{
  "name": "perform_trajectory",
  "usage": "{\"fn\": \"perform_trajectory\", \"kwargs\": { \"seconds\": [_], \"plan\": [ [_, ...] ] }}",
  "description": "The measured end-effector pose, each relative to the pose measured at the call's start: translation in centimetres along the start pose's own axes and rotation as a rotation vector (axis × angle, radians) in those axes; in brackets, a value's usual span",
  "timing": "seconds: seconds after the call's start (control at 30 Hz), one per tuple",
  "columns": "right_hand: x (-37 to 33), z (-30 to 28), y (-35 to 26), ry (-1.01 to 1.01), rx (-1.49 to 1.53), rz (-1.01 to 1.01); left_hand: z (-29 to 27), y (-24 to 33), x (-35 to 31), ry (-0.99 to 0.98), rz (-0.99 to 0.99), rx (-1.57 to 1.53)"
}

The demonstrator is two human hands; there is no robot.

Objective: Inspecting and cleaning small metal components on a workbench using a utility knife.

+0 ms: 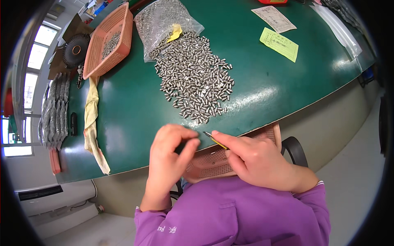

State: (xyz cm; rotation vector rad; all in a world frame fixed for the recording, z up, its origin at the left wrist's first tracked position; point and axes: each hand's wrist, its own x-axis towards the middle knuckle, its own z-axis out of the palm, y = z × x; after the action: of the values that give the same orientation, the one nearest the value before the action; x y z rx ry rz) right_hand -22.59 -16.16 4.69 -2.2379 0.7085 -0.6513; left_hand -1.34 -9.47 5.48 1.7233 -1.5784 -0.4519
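My right hand (260, 162) is closed around a slim pointed hand tool (218, 142) with a dark tip and yellow on its handle; its exact kind is unclear. The tip points up and left, toward my other hand. My left hand (168, 149) is held at the table's front edge, thumb and forefinger curled close together, slightly blurred. Anything between those fingertips is too small to make out. Just beyond both hands lies a heap of small silver metal pieces (193, 76), short and pointed. Under my hands a pink perforated basket (197, 174) sits at my lap, partly covered by them.
A clear plastic bag (154, 20) of metal parts lies behind the heap. To its left stands a pink basket (125, 45) with more parts. A yellowish cloth (91, 119) hangs over the left edge. Paper slips (279, 44) and plastic bags (336, 30) lie at right.
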Motion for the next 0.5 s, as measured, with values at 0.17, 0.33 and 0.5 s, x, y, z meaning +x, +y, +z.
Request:
{"fn": "perform_trajectory", "kwargs": {
  "seconds": [0.17,0.33,0.5],
  "plan": [
    [-0.1,-0.5,0.1,-0.065,-0.027,-0.01,1.2,-1.1,1.7,0.224,0.025,0.223],
    [0.0,-0.5,-0.4,-0.024,-0.033,0.021,1.0,-0.8,1.4,0.142,-0.028,0.2],
    [0.0,-0.6,0.0,-0.049,-0.047,-0.011,0.2,-0.1,0.2,0.009,-0.011,0.115]
  ]
}}
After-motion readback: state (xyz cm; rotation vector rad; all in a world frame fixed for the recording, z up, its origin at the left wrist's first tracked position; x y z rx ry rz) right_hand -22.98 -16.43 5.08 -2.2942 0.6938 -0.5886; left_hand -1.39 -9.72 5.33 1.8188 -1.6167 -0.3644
